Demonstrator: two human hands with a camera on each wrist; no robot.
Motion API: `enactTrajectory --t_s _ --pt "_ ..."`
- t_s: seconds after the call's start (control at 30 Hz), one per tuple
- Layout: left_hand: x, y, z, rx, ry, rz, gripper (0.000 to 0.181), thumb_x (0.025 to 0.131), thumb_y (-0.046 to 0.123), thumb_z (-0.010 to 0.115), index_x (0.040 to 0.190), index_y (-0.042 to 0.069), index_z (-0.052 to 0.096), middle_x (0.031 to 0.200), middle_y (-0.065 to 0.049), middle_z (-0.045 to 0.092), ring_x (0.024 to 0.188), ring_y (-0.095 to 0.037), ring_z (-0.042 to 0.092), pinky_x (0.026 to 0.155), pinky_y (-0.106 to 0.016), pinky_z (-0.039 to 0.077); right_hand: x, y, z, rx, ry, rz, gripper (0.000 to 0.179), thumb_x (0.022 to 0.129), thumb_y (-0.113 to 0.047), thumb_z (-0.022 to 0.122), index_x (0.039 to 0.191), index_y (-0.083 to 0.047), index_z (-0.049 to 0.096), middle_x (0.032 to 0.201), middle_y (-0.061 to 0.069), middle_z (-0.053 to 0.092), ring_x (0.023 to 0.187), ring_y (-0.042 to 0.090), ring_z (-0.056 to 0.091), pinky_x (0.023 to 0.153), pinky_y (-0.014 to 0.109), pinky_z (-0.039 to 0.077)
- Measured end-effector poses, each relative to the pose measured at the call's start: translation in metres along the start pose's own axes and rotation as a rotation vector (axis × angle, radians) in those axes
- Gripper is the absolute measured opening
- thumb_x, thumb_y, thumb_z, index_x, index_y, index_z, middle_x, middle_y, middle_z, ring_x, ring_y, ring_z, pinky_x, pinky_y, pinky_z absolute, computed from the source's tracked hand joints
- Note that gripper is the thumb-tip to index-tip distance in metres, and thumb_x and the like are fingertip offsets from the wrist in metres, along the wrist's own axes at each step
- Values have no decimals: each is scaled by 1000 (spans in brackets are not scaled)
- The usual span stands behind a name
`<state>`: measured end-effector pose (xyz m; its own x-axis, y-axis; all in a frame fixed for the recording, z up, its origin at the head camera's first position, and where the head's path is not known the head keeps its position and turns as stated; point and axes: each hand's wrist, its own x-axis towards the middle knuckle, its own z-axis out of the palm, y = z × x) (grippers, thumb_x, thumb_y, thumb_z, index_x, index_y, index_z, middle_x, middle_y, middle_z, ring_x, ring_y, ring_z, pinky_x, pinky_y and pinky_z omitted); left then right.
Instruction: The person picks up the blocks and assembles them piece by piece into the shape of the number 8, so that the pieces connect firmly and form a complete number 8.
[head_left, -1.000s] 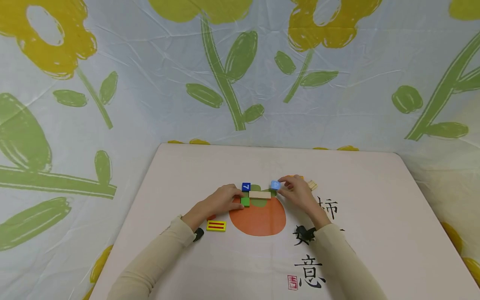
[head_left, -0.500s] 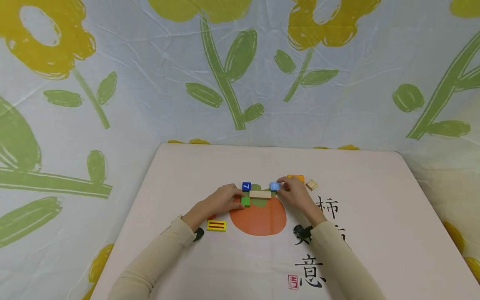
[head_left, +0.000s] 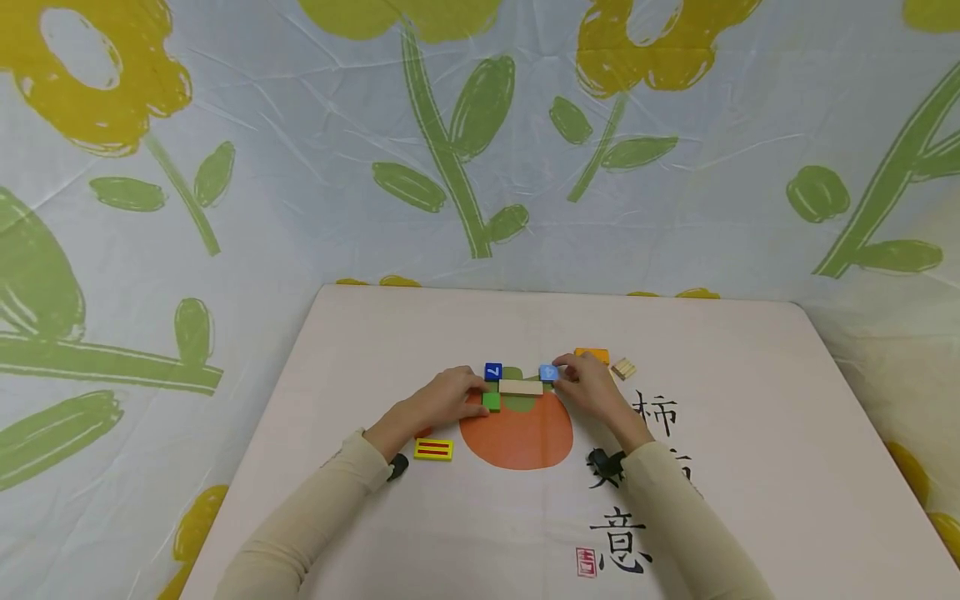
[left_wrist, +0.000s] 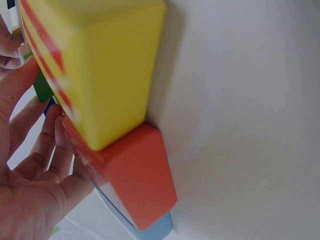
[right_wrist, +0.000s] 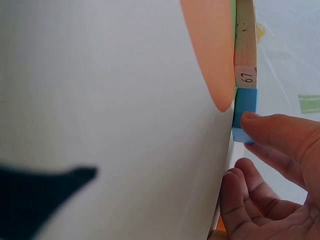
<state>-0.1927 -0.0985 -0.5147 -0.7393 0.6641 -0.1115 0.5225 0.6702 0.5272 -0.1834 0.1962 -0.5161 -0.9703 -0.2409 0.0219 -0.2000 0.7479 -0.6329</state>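
My left hand pinches a small green block between thumb and fingers, at the left of a plain wooden strip. A dark blue block marked 7 stands just behind the green one. At the strip's other end my right hand holds a light blue block by thumb and index finger. The right wrist view shows that block meeting the strip's end, which bears the number 67. In the left wrist view the fingertips reach the green block, partly hidden by a yellow block.
A yellow block with red stripes lies near the left wrist, with a red block beside it. Beyond the right hand sit an orange block and a small slatted wooden piece. An orange fruit print marks the table cover.
My right hand has moved slightly left and nearer with the light blue block, bringing it to the wooden strip's right end. More of the orange block shows. The left hand has stayed put.
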Motion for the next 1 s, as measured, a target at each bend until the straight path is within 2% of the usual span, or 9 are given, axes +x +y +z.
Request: enactTrajectory --t_s 0.43,0.7,0.83,1.0 --pt "1 -3 0 -12 8 0 39 90 34 77 121 11 72 104 2 60 88 -13 51 77 -26 46 1 1 -1 6 -1 -24 29 89 -6 72 117 0 68 98 16 62 92 32 61 79 46 53" --pt "2 -2 0 3 -1 -4 40 90 34 77 121 11 72 103 1 60 88 -13 51 77 -26 45 -2 -3 -5 5 -8 0 38 91 -9 73 126 1 64 104 18 63 96 33 62 81 47 53" --pt "1 0 -2 4 -6 -14 39 90 33 77 121 10 72 103 1 60 88 -14 51 77 -27 45 -8 -10 -15 21 39 -14 39 92 -11 71 128 2 62 106 20 63 96 35 63 80 49 53" --pt "1 1 -3 -16 -15 -40 39 90 34 77 122 12 72 104 1 59 89 -14 51 78 -27 45 -18 -18 -29 40 115 -80 37 90 -5 73 124 4 63 104 22 63 92 36 62 80 49 53"
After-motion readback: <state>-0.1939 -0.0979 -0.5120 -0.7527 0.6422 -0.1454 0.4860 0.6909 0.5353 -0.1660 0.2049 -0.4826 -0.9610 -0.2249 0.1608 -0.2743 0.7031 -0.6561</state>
